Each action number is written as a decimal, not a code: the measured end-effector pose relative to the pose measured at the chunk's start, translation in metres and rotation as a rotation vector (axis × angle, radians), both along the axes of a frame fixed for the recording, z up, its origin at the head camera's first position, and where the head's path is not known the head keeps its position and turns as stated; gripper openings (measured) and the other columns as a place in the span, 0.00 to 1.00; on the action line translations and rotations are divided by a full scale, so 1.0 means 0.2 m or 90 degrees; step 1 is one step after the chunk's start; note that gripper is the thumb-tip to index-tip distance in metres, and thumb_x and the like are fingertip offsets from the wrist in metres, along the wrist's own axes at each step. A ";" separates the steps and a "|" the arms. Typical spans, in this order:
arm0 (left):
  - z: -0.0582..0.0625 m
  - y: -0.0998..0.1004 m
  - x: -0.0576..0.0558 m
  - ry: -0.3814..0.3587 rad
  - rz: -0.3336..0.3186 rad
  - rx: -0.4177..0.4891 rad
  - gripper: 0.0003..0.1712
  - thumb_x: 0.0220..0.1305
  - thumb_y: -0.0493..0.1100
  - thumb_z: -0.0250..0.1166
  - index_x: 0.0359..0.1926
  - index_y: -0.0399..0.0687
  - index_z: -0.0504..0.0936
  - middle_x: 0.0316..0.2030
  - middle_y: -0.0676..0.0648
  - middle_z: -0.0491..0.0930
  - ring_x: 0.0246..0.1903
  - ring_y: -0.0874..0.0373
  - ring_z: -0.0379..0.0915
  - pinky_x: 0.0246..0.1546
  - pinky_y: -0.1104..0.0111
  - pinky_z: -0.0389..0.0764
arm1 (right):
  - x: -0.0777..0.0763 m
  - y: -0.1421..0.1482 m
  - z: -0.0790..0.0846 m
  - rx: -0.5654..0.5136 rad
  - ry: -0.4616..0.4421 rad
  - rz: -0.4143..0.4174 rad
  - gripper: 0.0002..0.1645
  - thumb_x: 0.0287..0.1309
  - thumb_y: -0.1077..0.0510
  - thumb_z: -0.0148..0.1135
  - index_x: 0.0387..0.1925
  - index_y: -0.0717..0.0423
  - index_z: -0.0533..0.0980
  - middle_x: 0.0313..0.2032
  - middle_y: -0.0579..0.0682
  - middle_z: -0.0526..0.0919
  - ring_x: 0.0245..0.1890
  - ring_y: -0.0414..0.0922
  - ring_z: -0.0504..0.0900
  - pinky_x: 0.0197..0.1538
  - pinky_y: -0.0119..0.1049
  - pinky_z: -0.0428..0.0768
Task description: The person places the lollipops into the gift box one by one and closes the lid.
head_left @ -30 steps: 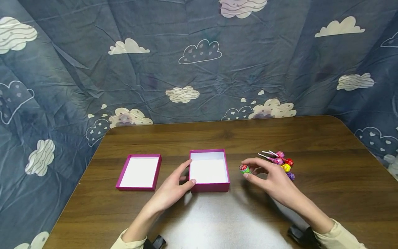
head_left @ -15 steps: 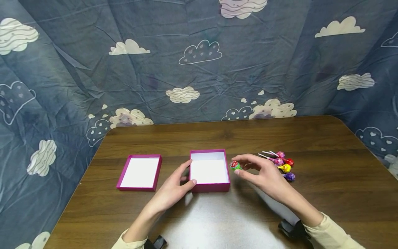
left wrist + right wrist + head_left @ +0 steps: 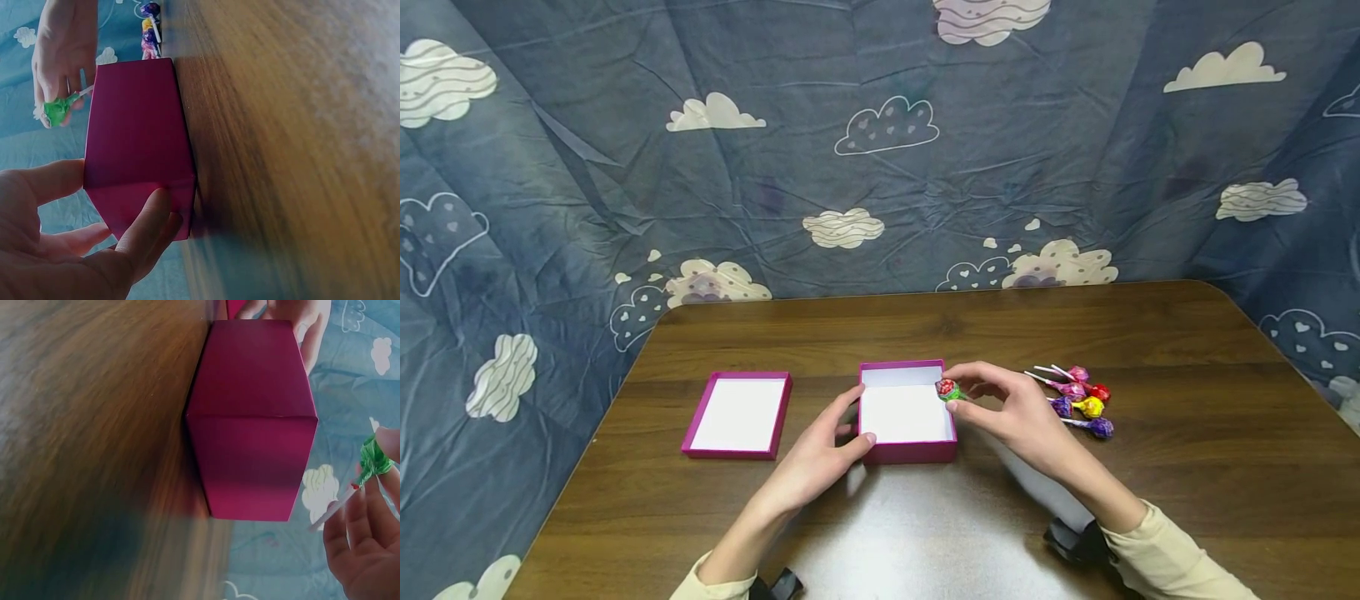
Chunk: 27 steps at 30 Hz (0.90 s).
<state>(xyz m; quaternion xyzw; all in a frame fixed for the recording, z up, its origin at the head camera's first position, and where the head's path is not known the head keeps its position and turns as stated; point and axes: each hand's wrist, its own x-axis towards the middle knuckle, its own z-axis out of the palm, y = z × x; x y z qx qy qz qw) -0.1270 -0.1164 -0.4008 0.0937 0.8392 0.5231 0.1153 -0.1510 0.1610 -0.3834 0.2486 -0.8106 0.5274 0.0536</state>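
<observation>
A magenta box (image 3: 910,452) with a white inside stands uncovered on the wooden table. My left hand (image 3: 820,462) rests against its left side, thumb at the front left corner and fingers along the left wall; the left wrist view shows these fingers (image 3: 147,228) touching the wall. My right hand (image 3: 1015,417) pinches a lollipop (image 3: 948,390) with a green and red wrapper between thumb and index finger, at the box's right rim. In the right wrist view, the lollipop's white stick (image 3: 334,509) points down and away from the green wrapper.
Left of the box lies its magenta-edged lid (image 3: 737,415), white inside facing up. Several lollipops, among them a yellow one (image 3: 1090,407) and a purple one (image 3: 1101,427), lie in a group to the right. Behind the table (image 3: 820,333) hangs a blue cloud-patterned cloth (image 3: 760,183).
My right hand has carried the green and red lollipop leftward, from beside the other lollipops to the box's right rim. My left hand and the box have stayed put.
</observation>
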 end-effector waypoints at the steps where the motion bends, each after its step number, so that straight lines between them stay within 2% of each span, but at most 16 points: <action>1: 0.00 0.00 0.00 -0.001 0.000 0.000 0.38 0.66 0.48 0.65 0.74 0.59 0.61 0.70 0.45 0.63 0.60 0.45 0.69 0.54 0.45 0.70 | 0.00 -0.01 0.00 -0.004 0.003 0.000 0.16 0.58 0.59 0.71 0.49 0.47 0.81 0.42 0.40 0.84 0.44 0.42 0.79 0.49 0.40 0.78; 8: 0.00 0.00 -0.01 0.000 0.003 0.001 0.38 0.66 0.48 0.65 0.74 0.58 0.61 0.70 0.45 0.63 0.60 0.45 0.69 0.54 0.46 0.71 | -0.03 -0.07 0.01 -0.026 0.021 -0.002 0.18 0.55 0.62 0.72 0.48 0.50 0.81 0.39 0.42 0.84 0.42 0.45 0.80 0.46 0.37 0.78; 15: 0.00 0.00 -0.01 0.004 0.004 0.003 0.38 0.66 0.45 0.64 0.74 0.56 0.61 0.69 0.44 0.64 0.59 0.45 0.71 0.54 0.47 0.72 | -0.05 -0.12 0.03 0.018 -0.002 -0.013 0.18 0.58 0.57 0.71 0.51 0.47 0.81 0.40 0.39 0.84 0.41 0.42 0.79 0.43 0.42 0.78; 19: 0.00 0.00 -0.01 0.001 0.003 0.005 0.38 0.66 0.45 0.64 0.74 0.57 0.61 0.69 0.44 0.64 0.59 0.45 0.71 0.54 0.47 0.72 | -0.07 -0.16 0.03 0.020 -0.004 0.005 0.19 0.58 0.57 0.71 0.52 0.48 0.81 0.40 0.38 0.84 0.41 0.43 0.80 0.44 0.43 0.78; 21: -0.01 0.00 -0.01 0.000 0.002 0.006 0.38 0.67 0.45 0.64 0.74 0.57 0.61 0.69 0.44 0.64 0.59 0.45 0.71 0.54 0.47 0.72 | -0.08 -0.18 0.03 0.025 -0.008 0.008 0.19 0.58 0.58 0.71 0.52 0.50 0.81 0.41 0.38 0.84 0.40 0.44 0.80 0.41 0.41 0.77; 27: -0.01 0.00 -0.01 -0.006 0.000 0.013 0.37 0.67 0.46 0.64 0.74 0.58 0.61 0.69 0.43 0.63 0.59 0.45 0.70 0.54 0.47 0.72 | -0.12 -0.23 0.02 0.061 -0.013 0.004 0.17 0.56 0.57 0.72 0.49 0.47 0.82 0.41 0.36 0.84 0.39 0.43 0.80 0.39 0.42 0.77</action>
